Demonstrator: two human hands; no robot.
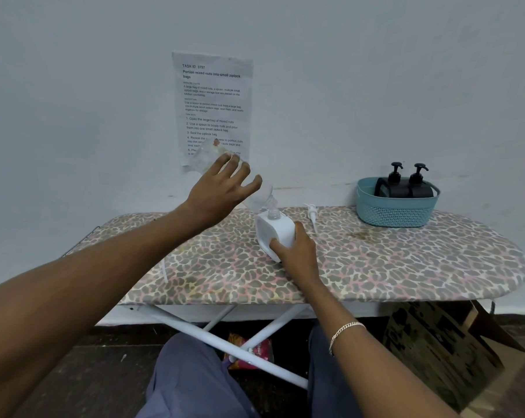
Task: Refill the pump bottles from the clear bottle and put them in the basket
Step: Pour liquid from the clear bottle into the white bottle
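My left hand (222, 188) tips the clear bottle (262, 197) neck-down over the open white pump bottle (277, 230), which stands at the middle of the leopard-print worktop (406, 260). The two necks meet, or very nearly. The fingers (240, 168) of that hand are spread and curled around the clear bottle's body, gripping it from above. My right hand (297, 251) steadies the white bottle, with its thumb and fingers wrapped around the lower side. I cannot tell from here whether liquid is running.

The white bottle's pump head (312, 214) lies loose on the worktop just to its right, tube pointing toward me. Well apart at the far right, a teal basket (397, 209) holds two black pump bottles (394, 185) standing upright side by side. A printed sheet (213, 107) is stuck to the wall behind the clear bottle. A cardboard box (442, 348) sits on the floor under the worktop's right end.
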